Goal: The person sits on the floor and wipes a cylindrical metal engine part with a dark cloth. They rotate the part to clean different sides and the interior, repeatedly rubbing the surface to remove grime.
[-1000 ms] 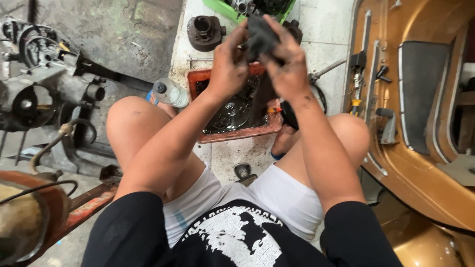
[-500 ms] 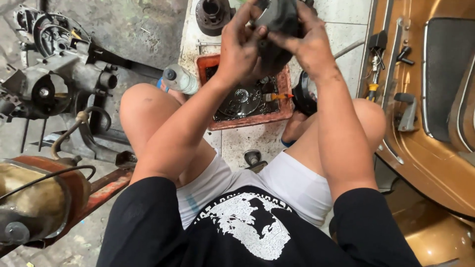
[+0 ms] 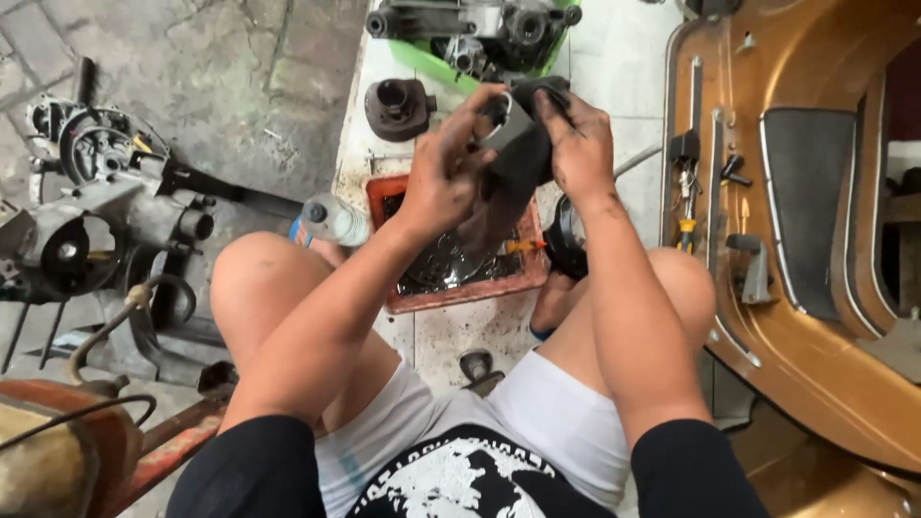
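The person sat with knees apart, both grease-stained hands raised over the floor. The left hand [image 3: 443, 177] was closed around a small silver-grey metal cylindrical part [image 3: 506, 125], fingers wrapped about its left side. The right hand [image 3: 578, 144] was closed on a dark, dirty cloth [image 3: 523, 163] pressed against the same part; the cloth hung down between the two hands. Part and cloth were held in the air, above the far edge of an orange rectangular plastic tray [image 3: 460, 293].

The tray sat on the pale tiled floor between the knees and held dark liquid and a round metal component [image 3: 443, 261]. Just left of the tray lay a clear plastic bottle with a dark cap [image 3: 331, 221]. Farther off stood a dark round engine cylinder [image 3: 395, 107], and beyond it a grey metal engine casing on a green tray [image 3: 475, 34]. At far left lay a dismantled grey engine block [image 3: 96, 211]. At right stood a brown-gold scooter body panel [image 3: 815, 240].
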